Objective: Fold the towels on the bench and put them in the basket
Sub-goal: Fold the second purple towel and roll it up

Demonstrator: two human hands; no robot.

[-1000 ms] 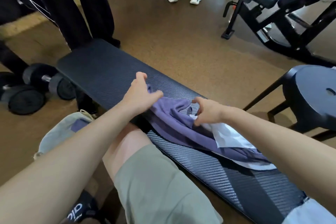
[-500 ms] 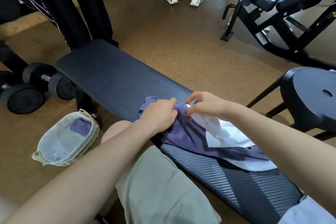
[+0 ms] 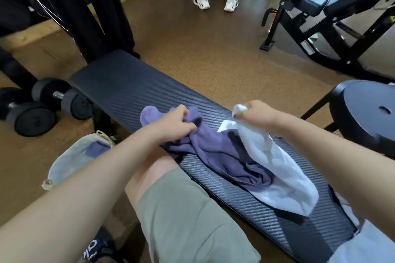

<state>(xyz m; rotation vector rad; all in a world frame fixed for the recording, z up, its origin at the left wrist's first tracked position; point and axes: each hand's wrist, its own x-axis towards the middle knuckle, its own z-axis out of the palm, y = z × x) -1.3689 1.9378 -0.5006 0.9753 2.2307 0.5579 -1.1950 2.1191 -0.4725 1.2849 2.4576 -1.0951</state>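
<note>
Gripping the purple towel (image 3: 215, 156) in our left hand (image 3: 177, 124) and pinching a corner of the white towel (image 3: 277, 168) in our right hand (image 3: 256, 116), we separate the two near the middle of the frame, on the bench (image 3: 119, 83). To do it well, we should lift the white one fully away, then lay one towel flat before folding. At lower left, the basket (image 3: 64, 162) on the floor already contains something purple.
</note>
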